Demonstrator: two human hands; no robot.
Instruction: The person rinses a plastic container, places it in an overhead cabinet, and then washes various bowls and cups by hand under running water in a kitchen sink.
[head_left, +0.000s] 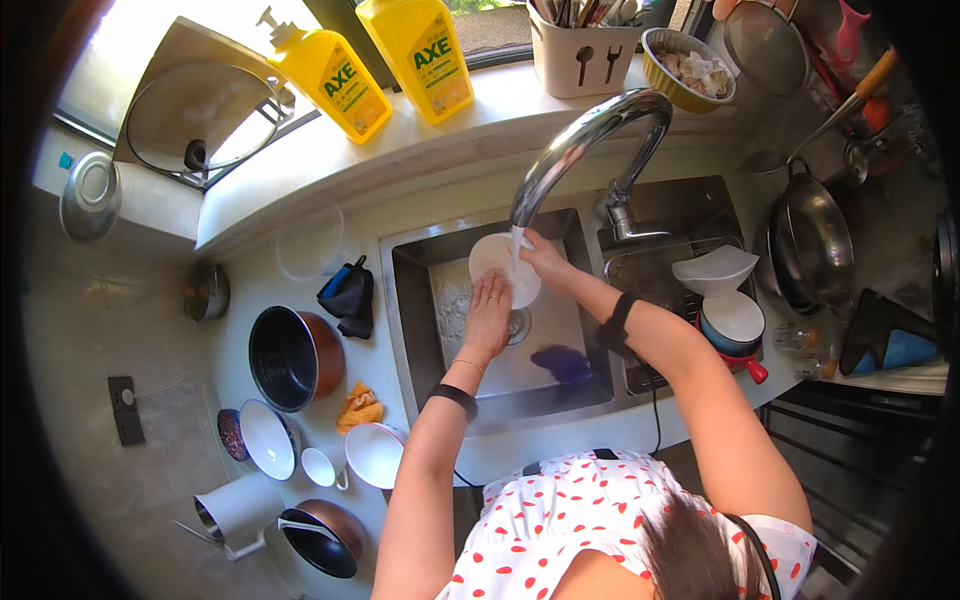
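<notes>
Water runs from the chrome faucet (592, 142) onto a white round dish (491, 253), a plate or shallow bowl, above the stainless steel sink (409, 330). My right hand (547, 261) grips its right edge, close beside the stream. My left hand (489, 311) lies with its fingers flat on the dish's lower part, fingers extended; whether it grips the dish does not show. Beneath the hands, the drain (519, 326) is partly visible. A dark purple cloth-like item (562, 364) lies on the sink floor to the right.
Left of the sink stand a cooking pot (322, 360), a white bowl (375, 454), a white mug (321, 466) and an orange cloth (360, 409). To the right, stacked bowls (733, 316) stand by a wire rack (645, 281). Yellow AXE bottles (427, 60) stand on the windowsill.
</notes>
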